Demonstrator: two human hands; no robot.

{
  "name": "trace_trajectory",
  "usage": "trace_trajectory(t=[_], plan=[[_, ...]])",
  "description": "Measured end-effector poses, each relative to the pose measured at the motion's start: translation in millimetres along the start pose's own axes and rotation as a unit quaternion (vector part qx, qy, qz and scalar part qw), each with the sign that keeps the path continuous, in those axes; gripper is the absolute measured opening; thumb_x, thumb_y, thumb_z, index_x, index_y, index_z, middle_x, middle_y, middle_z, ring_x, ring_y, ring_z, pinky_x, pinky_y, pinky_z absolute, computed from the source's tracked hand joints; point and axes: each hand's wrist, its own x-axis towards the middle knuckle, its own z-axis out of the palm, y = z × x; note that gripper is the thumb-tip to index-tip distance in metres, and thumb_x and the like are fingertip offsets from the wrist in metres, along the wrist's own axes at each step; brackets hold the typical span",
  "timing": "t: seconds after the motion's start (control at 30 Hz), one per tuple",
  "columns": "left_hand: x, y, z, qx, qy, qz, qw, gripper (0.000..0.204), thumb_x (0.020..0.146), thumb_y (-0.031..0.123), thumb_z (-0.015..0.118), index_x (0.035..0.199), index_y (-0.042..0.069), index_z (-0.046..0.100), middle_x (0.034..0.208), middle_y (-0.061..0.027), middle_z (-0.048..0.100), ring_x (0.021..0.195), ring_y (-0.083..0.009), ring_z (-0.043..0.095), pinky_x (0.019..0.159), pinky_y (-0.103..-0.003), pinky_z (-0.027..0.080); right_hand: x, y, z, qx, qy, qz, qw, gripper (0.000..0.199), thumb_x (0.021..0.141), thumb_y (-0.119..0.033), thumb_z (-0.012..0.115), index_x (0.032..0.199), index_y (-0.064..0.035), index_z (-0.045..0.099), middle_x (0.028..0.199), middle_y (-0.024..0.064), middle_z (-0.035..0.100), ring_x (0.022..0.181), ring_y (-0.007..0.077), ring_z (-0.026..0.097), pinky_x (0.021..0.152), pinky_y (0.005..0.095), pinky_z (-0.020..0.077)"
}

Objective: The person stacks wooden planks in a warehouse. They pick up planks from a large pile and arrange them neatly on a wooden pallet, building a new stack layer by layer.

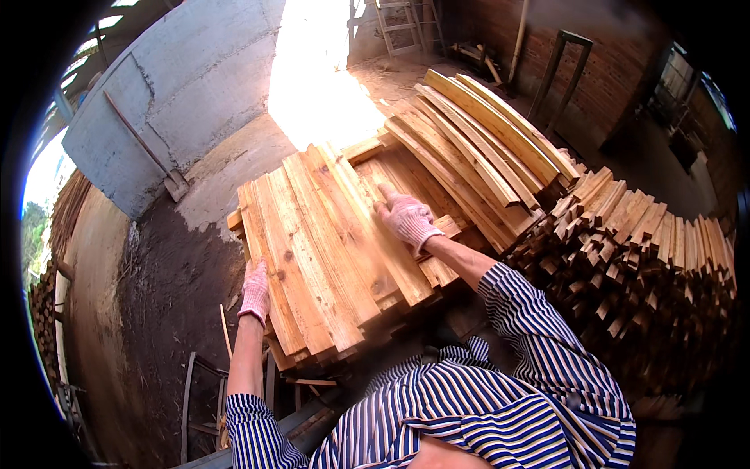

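Several pale, knotty wooden boards [301, 242] lie side by side on top of a stack in front of me. My left hand [255, 291], in a pinkish knit glove, holds the left edge of the row, its fingers partly hidden against the wood. On the other side, my right hand [406, 216], gloved the same way, grips the edge of the rightmost board [375, 234]. That board is slightly blurred. Right of it, a gap shows lower boards and a short wood piece [448, 227] near my right wrist.
Long boards [484, 129] are piled along the stack's right side. Beyond them stands a big heap of narrow wood strips [625, 234]. A shovel [173, 184] leans on a grey wall [195, 86]. Metal framing [205, 391] sits low at the left, and a ladder [398, 27] stands far back.
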Motion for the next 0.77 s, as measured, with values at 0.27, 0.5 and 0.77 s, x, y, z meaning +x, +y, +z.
trace_trajectory(t=[0.27, 0.5, 0.77], plan=[[15, -9, -14, 0.002, -0.002, 0.035, 0.999, 0.054, 0.103, 0.033, 0.056, 0.148, 0.006, 0.041, 0.130, -0.0158, 0.059, 0.110, -0.0270, 0.064, 0.088, -0.042, 0.059, 90, 112, -23, -0.345, 0.271, -0.045, 0.897, 0.033, 0.097, -0.015, 0.051, 0.130, -0.0059, 0.053, 0.116, 0.0149, 0.062, 0.107, 0.0271, 0.062, 0.084, 0.0432, 0.0512], [14, -11, -10, 0.009, -0.012, 0.045, 0.999, 0.056, 0.104, 0.033, 0.056, 0.151, 0.008, 0.038, 0.132, -0.0154, 0.059, 0.108, -0.0274, 0.063, 0.086, -0.043, 0.058, 71, 104, -104, 0.251, 0.040, -0.056, 0.965, 0.013, 0.083, -0.017, 0.074, 0.087, -0.0071, 0.067, 0.080, 0.0113, 0.068, 0.073, 0.0210, 0.066, 0.064, 0.0375, 0.0548], [14, 2, -13, 0.012, -0.032, -0.015, 0.999, 0.069, 0.101, 0.041, 0.061, 0.156, 0.012, 0.030, 0.138, -0.0169, 0.056, 0.118, -0.0309, 0.062, 0.088, -0.050, 0.059, 74, 59, 24, 0.319, -0.042, -0.049, 0.945, 0.083, 0.091, -0.048, 0.065, 0.157, -0.0083, 0.034, 0.154, 0.0188, 0.046, 0.138, 0.0256, 0.046, 0.113, 0.0344, 0.0376]])
